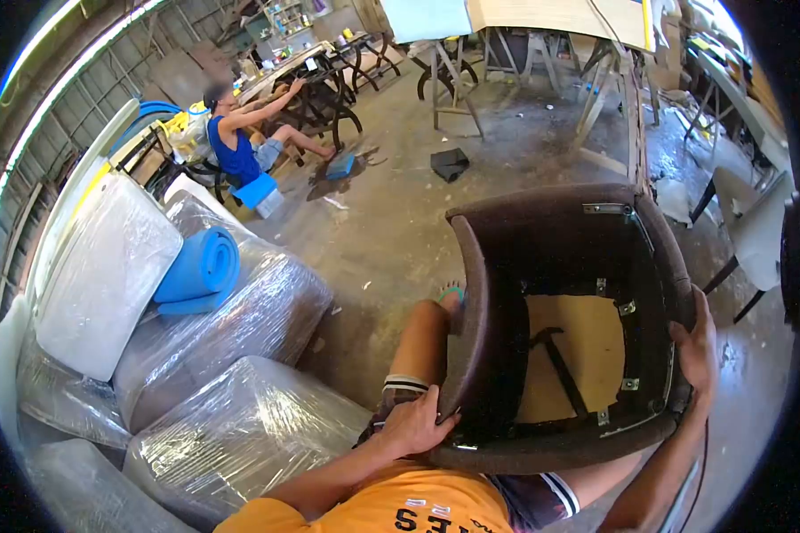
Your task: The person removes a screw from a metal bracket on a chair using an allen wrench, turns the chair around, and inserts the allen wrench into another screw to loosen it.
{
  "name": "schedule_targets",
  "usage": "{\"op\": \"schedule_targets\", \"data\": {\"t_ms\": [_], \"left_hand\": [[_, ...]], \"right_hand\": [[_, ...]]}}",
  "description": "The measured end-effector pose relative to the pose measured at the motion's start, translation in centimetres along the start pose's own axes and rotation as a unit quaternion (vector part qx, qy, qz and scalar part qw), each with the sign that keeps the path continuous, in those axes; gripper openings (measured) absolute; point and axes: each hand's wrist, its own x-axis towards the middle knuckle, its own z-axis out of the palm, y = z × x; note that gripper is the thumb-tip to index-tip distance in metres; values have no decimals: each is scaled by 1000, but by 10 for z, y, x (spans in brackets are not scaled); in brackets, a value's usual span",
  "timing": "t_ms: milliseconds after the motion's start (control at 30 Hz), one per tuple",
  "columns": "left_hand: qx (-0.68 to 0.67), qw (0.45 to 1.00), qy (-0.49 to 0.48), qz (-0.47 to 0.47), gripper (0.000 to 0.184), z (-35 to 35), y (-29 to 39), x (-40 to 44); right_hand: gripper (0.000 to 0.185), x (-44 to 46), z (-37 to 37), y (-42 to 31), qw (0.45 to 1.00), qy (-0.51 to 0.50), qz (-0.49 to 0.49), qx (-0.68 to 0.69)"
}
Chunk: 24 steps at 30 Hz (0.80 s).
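A brown upholstered armchair shell (544, 206) rests across my lap, with its hollow inside facing up. My left hand (415, 425) is closed around its near left edge, thumb over the rim. My right hand (698, 348) grips its right side, fingers along the outer fabric and thumb over the edge. Inside lies a hammer (564, 373) on a tan board (588, 330) at the bottom. Small metal brackets (629, 308) are fixed around that board. A metal strip (606, 210) sits near the far inner corner.
Plastic-wrapped furniture (258, 426) is piled at my left, with a blue foam roll (206, 266) on top. Another person (233, 142) sits at the far left by dark curved frames. A dark folded piece (450, 163) lies on the floor. A pale chair (756, 226) stands at right.
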Motion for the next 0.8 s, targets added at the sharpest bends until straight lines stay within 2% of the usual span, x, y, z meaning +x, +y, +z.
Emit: {"op": "schedule_targets", "data": {"t_ms": [100,167,200,267,300,367,433,500,533,567,633,667,700,767,800], "left_hand": [[21,1000,-7,-7,69,6,-1,3],[25,999,-16,-16,72,8,2,1],[25,999,-23,-20,74,7,3,4],[41,999,-8,9,71,8,2,6],[45,999,7,22,67,3,8,5],[32,999,-27,-6,66,-4,13,8],[50,998,-16,-27,64,1,7,5],[23,999,-7,-31,62,0,5,8],[37,999,21,-27,60,0,8,9],[48,998,44,-26,59,2,11,10],[19,997,69,-29,57,15,5,14],[13,998,32,-59,60,14,8,16],[8,996,0,-88,64,11,9,17],[9,992,-10,-128,65,6,15,15],[20,990,-18,-138,66,1,20,18]], "right_hand": [[71,0,-1,-13,1000,-5,17,7],[70,-1,2,-3,999,25,-38,30],[70,-2,1,-5,998,37,-33,30],[71,-3,-1,-20,993,3,-6,114],[71,-3,-4,-20,994,8,-3,108],[72,-3,-1,-22,998,6,-14,60],[74,-1,-2,-23,997,-58,21,46],[77,-5,6,-3,999,8,-8,49],[80,-5,6,-5,999,23,-2,-46],[80,-3,6,-10,999,-1,3,-51],[78,1,5,-18,1000,-2,-12,5],[77,3,13,-28,997,4,18,69],[77,3,16,-26,997,-29,19,71],[77,4,9,-26,991,-22,18,-130],[72,11,4,-49,973,-46,-6,-227]]}}
